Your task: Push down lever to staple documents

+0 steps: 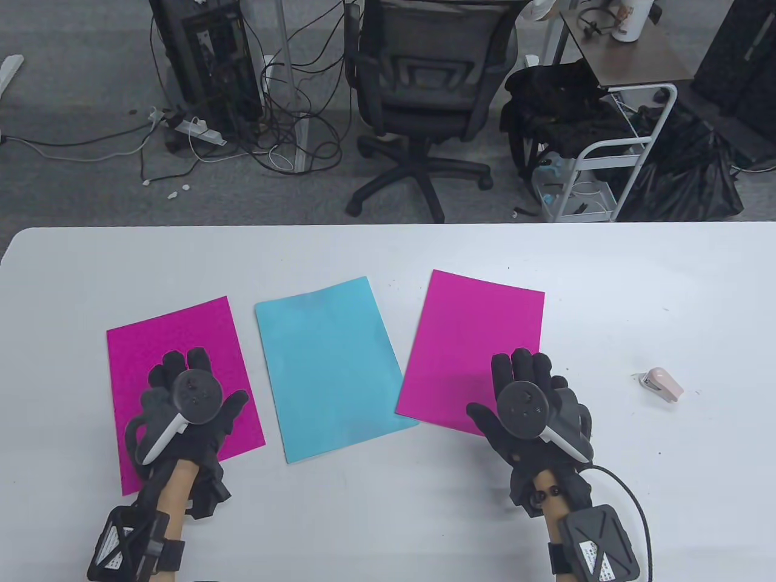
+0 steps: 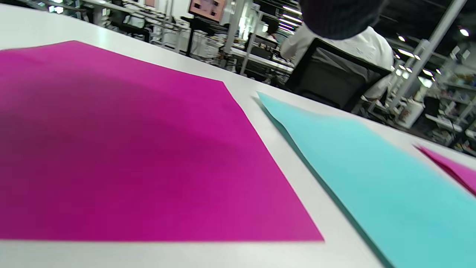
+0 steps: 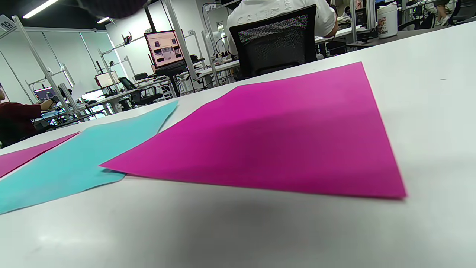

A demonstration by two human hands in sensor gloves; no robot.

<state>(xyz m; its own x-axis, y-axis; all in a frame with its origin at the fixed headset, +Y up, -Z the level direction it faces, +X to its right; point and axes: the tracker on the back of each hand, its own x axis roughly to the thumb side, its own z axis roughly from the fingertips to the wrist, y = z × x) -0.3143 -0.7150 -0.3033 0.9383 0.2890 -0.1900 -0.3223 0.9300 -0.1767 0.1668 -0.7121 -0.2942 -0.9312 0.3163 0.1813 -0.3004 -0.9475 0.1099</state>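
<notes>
Three paper sheets lie side by side on the white table [image 1: 388, 254]: a magenta sheet [image 1: 176, 330] on the left, a light blue sheet [image 1: 333, 367] in the middle and a second magenta sheet [image 1: 473, 333] on the right. A small pink stapler [image 1: 662, 384] lies on the table far right, apart from the sheets. My left hand [image 1: 188, 394] is spread open, palm down, over the left magenta sheet [image 2: 130, 149]. My right hand [image 1: 512, 394] is spread open over the lower right corner of the right magenta sheet [image 3: 282, 137]. Neither hand holds anything. Whether the palms touch the paper I cannot tell.
The blue sheet also shows in the left wrist view [image 2: 372, 178] and in the right wrist view [image 3: 81, 156]. A black office chair [image 1: 424, 91] and a white cart [image 1: 606, 151] stand beyond the table's far edge. Bare table lies between the right hand and the stapler.
</notes>
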